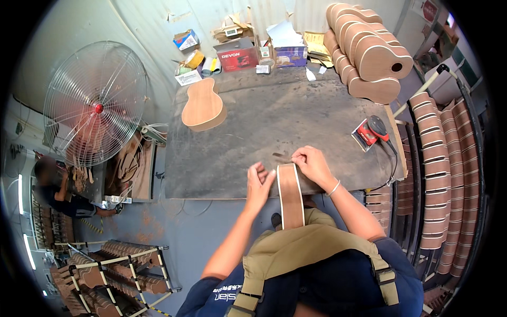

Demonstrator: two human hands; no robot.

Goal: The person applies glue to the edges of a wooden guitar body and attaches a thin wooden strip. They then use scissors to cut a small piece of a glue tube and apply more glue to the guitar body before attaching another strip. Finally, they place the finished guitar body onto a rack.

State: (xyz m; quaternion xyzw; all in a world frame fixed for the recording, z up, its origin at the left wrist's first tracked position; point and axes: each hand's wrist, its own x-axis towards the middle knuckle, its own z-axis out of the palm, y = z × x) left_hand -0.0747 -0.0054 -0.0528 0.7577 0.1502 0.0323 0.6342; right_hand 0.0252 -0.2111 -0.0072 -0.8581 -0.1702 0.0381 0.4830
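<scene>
At the far edge of the workbench [253, 153], cardboard boxes [238, 53] stand with papers and small packs around them; their contents cannot be made out. A guitar body [290, 194] stands on edge at the bench's near edge, its long axis running from the person's apron [311, 248] away toward the bench. The left hand [259, 185] is pressed against its left face. The right hand [311, 165] pinches its far end. A red sander [371, 132] lies near the right edge.

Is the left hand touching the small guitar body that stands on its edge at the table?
Touching. In the head view the left hand lies against the left side of the guitar body, fingers at its top edge; the right hand grips the other side.
</scene>
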